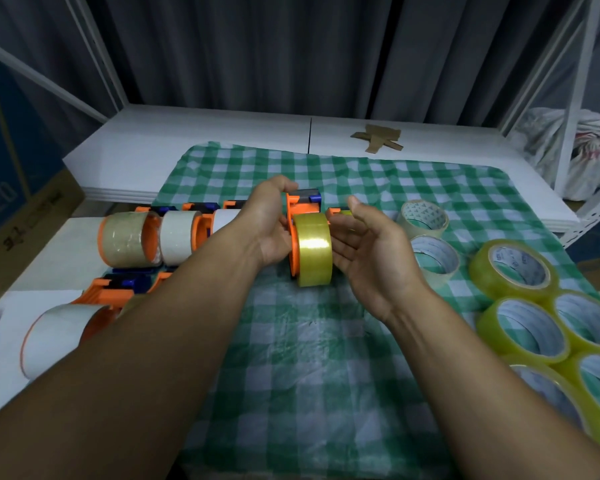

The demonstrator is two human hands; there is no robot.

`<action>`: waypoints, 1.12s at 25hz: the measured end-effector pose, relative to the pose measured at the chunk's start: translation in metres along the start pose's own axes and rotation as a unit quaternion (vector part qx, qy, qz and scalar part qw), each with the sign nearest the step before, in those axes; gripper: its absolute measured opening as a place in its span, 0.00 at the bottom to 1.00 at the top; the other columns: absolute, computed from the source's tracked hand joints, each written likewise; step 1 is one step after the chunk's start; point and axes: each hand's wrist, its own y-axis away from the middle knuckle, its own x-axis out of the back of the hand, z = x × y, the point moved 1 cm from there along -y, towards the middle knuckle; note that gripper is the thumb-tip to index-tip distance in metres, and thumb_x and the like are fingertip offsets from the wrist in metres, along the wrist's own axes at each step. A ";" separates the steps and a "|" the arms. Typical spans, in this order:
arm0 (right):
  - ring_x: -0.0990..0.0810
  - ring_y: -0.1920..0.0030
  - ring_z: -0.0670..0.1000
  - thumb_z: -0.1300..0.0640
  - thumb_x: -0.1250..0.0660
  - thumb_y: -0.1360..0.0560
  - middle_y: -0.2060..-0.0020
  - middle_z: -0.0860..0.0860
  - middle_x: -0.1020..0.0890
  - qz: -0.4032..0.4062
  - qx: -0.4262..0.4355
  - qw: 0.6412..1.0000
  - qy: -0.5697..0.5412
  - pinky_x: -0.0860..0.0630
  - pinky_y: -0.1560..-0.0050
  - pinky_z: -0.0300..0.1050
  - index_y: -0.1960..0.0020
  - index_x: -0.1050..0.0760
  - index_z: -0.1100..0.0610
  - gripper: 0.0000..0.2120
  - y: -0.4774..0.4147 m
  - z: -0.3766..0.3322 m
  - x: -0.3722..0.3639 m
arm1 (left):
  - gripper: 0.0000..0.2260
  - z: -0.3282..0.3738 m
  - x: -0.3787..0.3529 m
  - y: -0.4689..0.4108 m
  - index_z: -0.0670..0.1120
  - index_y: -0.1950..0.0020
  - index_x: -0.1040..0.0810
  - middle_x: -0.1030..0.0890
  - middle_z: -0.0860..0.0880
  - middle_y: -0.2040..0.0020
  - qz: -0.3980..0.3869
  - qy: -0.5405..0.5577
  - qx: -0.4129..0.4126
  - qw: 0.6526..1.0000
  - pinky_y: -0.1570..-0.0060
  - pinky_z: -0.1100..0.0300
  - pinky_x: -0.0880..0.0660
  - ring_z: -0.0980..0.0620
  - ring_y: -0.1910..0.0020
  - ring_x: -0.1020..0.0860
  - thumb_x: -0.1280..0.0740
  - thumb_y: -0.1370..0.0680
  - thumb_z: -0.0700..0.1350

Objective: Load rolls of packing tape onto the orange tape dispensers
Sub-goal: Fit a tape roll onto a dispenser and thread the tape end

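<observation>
while upright, dispenser [292, 207] cutter-end away

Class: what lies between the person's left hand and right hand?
In the head view, a yellow tape roll on an orange dispenser, which the left hand holds; the right hand is open beside it.

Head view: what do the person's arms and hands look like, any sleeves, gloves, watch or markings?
The left hand and right hand are bare: no gloves, no watch or wristband showing. The left forearm and right forearm are bare too, with no sleeve, and no markings show. Whether a ring is worn is too small to tell.
</observation>
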 end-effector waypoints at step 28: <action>0.15 0.50 0.43 0.47 0.37 0.19 0.51 0.48 0.13 -0.008 0.031 0.993 0.115 0.21 0.48 0.40 0.43 0.21 0.53 0.12 0.014 0.007 -0.003 | 0.14 -0.042 -0.002 0.004 0.45 0.43 0.18 0.15 0.38 0.45 0.073 -0.101 -0.114 0.986 0.40 0.41 0.21 0.43 0.50 0.17 0.40 0.17 0.51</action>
